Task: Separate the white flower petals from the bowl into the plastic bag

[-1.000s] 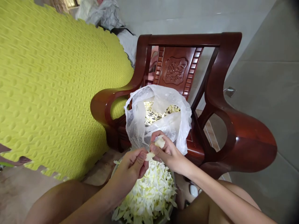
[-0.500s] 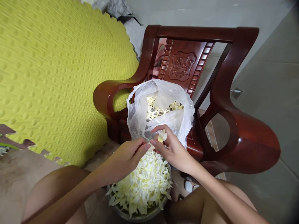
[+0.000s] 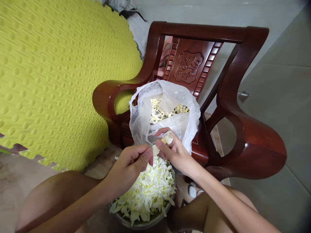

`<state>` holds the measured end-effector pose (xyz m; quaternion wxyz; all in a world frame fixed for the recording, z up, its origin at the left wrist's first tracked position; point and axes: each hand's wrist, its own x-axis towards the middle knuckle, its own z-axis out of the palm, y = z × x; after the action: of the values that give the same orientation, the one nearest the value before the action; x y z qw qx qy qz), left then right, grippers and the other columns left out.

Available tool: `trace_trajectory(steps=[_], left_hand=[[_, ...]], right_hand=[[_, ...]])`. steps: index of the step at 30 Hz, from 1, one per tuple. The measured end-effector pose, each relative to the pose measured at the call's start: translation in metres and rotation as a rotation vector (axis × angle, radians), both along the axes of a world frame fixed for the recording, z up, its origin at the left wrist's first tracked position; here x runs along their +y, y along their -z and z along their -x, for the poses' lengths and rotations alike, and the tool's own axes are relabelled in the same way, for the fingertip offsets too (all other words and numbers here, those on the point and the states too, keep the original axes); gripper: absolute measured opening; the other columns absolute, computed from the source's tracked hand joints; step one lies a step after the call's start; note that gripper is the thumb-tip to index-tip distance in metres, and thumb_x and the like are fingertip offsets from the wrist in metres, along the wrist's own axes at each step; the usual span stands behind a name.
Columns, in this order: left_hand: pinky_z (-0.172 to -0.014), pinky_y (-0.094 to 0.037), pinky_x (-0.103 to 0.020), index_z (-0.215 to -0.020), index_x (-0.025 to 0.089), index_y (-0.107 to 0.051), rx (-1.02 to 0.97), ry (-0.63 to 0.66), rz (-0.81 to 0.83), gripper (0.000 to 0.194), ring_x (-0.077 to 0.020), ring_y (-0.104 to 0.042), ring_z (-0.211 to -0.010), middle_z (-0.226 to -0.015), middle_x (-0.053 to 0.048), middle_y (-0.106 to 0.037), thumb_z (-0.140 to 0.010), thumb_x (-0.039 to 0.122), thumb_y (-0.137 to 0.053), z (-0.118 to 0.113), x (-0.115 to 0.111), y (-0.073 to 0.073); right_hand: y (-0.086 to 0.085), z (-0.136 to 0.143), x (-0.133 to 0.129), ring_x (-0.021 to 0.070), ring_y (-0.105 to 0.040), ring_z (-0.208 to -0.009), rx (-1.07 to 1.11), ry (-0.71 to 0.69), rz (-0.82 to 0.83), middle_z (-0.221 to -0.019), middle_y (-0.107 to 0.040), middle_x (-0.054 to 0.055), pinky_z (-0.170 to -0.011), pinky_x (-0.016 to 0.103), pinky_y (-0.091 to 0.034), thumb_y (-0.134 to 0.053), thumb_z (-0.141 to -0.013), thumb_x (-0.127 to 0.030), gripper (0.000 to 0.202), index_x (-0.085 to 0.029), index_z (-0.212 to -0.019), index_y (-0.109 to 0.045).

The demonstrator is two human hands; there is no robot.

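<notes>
Pale petals (image 3: 167,138) are held in my right hand (image 3: 174,149), pinched between thumb and fingers. My left hand (image 3: 132,163) is closed beside them, its thumb and forefinger at the edge of a cream petal (image 3: 155,150); whether it grips anything more is hidden. Both hands are over the far rim of a metal bowl (image 3: 159,220) heaped with white and yellowish-green flowers (image 3: 145,191). Just beyond the hands, a white plastic bag (image 3: 191,113) stands open with small cream flower pieces (image 3: 157,115) inside.
The bag rests on a dark red wooden chair (image 3: 201,30) with a carved back and broad arms. A yellow bumpy foam mat (image 3: 60,74) rises on the left. My bare knees flank the bowl. A grey tiled wall (image 3: 274,94) lies to the right.
My left hand has drawn slightly away from my right, toward the lower left, showing more of the petal between them. The whole view has shifted a little.
</notes>
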<state>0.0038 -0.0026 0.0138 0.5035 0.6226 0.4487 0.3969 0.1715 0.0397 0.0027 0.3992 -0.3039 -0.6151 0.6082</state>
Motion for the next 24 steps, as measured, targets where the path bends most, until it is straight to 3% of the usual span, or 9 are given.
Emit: trace_trajectory(steps=[5, 9, 12, 15, 18, 20, 24], left_hand=[[-0.046, -0.02, -0.024, -0.062, 0.018, -0.051, 0.122, 0.055, -0.108, 0.042, -0.0091, -0.029, -0.048, -0.05, 0.006, -0.033, -0.091, 0.047, -0.045, 0.002, 0.006, 0.002], [-0.047, -0.024, -0.023, -0.071, 0.02, -0.049, 0.103, -0.113, -0.023, 0.041, -0.0101, -0.032, -0.047, -0.052, 0.006, -0.037, -0.094, 0.051, -0.039, 0.002, 0.018, 0.006], [-0.053, -0.029, -0.025, -0.078, 0.02, -0.05, 0.274, -0.197, -0.117, 0.038, -0.0127, -0.043, -0.052, -0.058, 0.004, -0.048, -0.095, 0.052, -0.038, 0.0, 0.017, 0.008], [-0.054, -0.027, -0.027, -0.077, 0.021, -0.05, 0.413, -0.119, -0.148, 0.037, -0.0143, -0.045, -0.053, -0.056, 0.005, -0.047, -0.094, 0.053, -0.042, -0.006, 0.01, 0.01], [-0.052, -0.029, -0.026, -0.074, 0.021, -0.05, 0.29, 0.012, 0.0, 0.042, -0.0135, -0.044, -0.052, -0.057, 0.004, -0.05, -0.093, 0.057, -0.04, -0.012, 0.007, 0.014], [-0.051, -0.03, -0.026, -0.072, 0.02, -0.049, 0.192, 0.012, 0.072, 0.045, -0.0124, -0.042, -0.051, -0.058, 0.004, -0.051, -0.093, 0.059, -0.037, -0.014, 0.009, 0.016], [-0.052, -0.03, -0.026, -0.068, 0.02, -0.047, 0.156, -0.041, 0.064, 0.044, -0.0113, -0.04, -0.051, -0.055, 0.005, -0.046, -0.093, 0.056, -0.041, -0.012, 0.016, 0.018]], right_hand=[[0.003, 0.009, 0.004, 0.0063, -0.035, -0.045, 0.111, 0.012, 0.118, -0.055, -0.039, -0.012, -0.046, 0.02, -0.027, -0.071, -0.081, -0.048, 0.037, -0.024, -0.091, -0.046], [0.003, 0.013, 0.006, 0.0078, -0.042, -0.047, 0.186, 0.164, 0.324, -0.052, -0.049, -0.01, -0.05, 0.022, -0.031, -0.073, -0.077, -0.048, 0.036, -0.022, -0.081, -0.049], [0.004, 0.016, 0.006, 0.0088, -0.048, -0.052, 0.254, 0.306, 0.434, -0.058, -0.056, -0.007, -0.057, 0.024, -0.037, -0.077, -0.071, -0.051, 0.039, -0.02, -0.074, -0.054], [0.004, 0.017, 0.005, 0.0077, -0.046, -0.052, 0.278, 0.385, 0.408, -0.063, -0.06, -0.006, -0.058, 0.025, -0.038, -0.079, -0.068, -0.054, 0.042, -0.019, -0.071, -0.055], [0.003, 0.017, 0.004, 0.0068, -0.043, -0.052, 0.288, 0.393, 0.345, -0.072, -0.065, -0.003, -0.056, 0.024, -0.037, -0.078, -0.07, -0.054, 0.041, -0.02, -0.071, -0.055], [0.002, 0.016, 0.003, 0.007, -0.046, -0.055, 0.316, 0.37, 0.305, -0.075, -0.067, -0.001, -0.056, 0.022, -0.039, -0.078, -0.072, -0.051, 0.041, -0.019, -0.068, -0.054], [0.004, 0.015, 0.0, 0.0048, -0.046, -0.053, 0.394, 0.392, 0.294, -0.069, -0.065, -0.002, -0.055, 0.018, -0.041, -0.079, -0.073, -0.045, 0.036, -0.017, -0.068, -0.056]])
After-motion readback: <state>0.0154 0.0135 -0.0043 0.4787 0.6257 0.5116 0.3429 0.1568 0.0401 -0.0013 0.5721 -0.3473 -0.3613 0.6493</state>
